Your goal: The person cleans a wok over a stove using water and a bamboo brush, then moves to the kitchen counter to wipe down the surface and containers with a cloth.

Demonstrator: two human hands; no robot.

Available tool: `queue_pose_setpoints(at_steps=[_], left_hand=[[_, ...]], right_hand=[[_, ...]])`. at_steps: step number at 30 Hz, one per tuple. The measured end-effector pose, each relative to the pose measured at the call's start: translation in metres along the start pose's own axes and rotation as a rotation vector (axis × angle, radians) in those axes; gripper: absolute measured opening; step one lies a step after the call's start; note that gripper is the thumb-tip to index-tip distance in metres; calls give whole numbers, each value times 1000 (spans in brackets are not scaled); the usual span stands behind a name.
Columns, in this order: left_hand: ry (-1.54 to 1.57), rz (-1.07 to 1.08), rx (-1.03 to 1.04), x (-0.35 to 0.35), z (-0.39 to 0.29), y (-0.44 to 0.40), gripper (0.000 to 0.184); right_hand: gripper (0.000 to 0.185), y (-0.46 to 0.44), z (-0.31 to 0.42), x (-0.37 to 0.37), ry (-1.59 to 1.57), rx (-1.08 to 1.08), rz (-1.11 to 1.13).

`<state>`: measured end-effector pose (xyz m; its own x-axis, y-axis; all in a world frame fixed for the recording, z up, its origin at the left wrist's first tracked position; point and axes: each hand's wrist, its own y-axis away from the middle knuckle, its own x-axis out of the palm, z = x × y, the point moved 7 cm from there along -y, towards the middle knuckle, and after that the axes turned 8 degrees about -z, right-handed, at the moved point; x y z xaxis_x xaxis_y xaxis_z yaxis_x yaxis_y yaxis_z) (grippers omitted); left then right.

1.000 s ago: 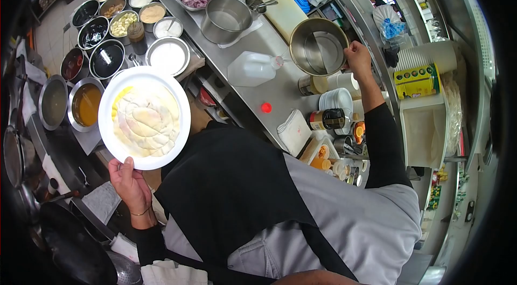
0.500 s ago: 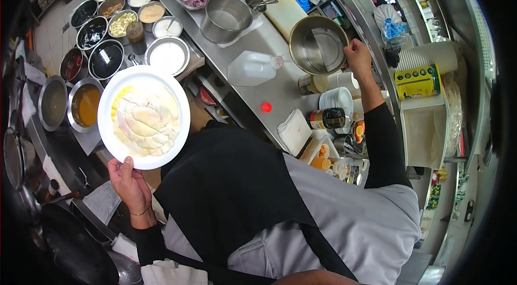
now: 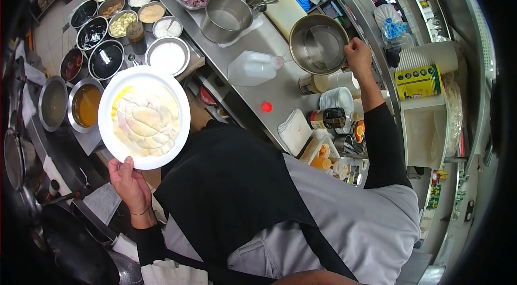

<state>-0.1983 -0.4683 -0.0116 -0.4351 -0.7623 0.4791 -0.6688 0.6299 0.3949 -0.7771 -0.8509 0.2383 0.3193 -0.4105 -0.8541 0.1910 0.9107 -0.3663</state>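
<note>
My left hand (image 3: 131, 188) is closed on the near rim of a white plate (image 3: 111, 137), thumb on top. On the plate lies a pale, folded flat dough (image 3: 146, 121) with a yellow patch along one edge. Far to the right, my right hand (image 3: 358, 59) grips the rim of a round metal bowl (image 3: 307, 67), thumb and fingers pinched over it. The bowl is tilted so its inside shows, and I see no food in it. A clear plastic jug (image 3: 253, 68) lies on the steel counter, left of the bowl.
Several metal bowls of ingredients stand at the upper left, among them white powder (image 3: 168, 56) and yellow liquid (image 3: 86, 104). A steel pot (image 3: 226, 18) sits on the counter (image 3: 242, 104). A red cap (image 3: 266, 107), a folded cloth (image 3: 294, 130) and stacked white bowls (image 3: 335, 103) are nearby.
</note>
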Motion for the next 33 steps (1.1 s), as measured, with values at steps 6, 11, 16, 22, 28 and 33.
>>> queue_pose_setpoints(at_steps=[6, 11, 16, 22, 28, 33], left_hand=[[-5, -6, 1, 1, -1, 1, 16], [-4, 1, -5, 1, -1, 0, 17], [-10, -3, -5, 2, -1, 0, 18], [-36, 9, -3, 0, 0, -1, 14], [-20, 4, 1, 1, -1, -1, 19], [-22, 1, 0, 2, -1, -1, 18]], right_hand=[[21, -1, -1, 1, 51, -37, -9], [20, 0, 5, 1, 50, -50, -18], [20, -1, 6, 2, 94, -104, -39], [21, 8, 23, -4, 111, -118, -49], [22, 2, 10, -2, 116, -136, -75], [22, 0, 9, -1, 117, -173, -97]])
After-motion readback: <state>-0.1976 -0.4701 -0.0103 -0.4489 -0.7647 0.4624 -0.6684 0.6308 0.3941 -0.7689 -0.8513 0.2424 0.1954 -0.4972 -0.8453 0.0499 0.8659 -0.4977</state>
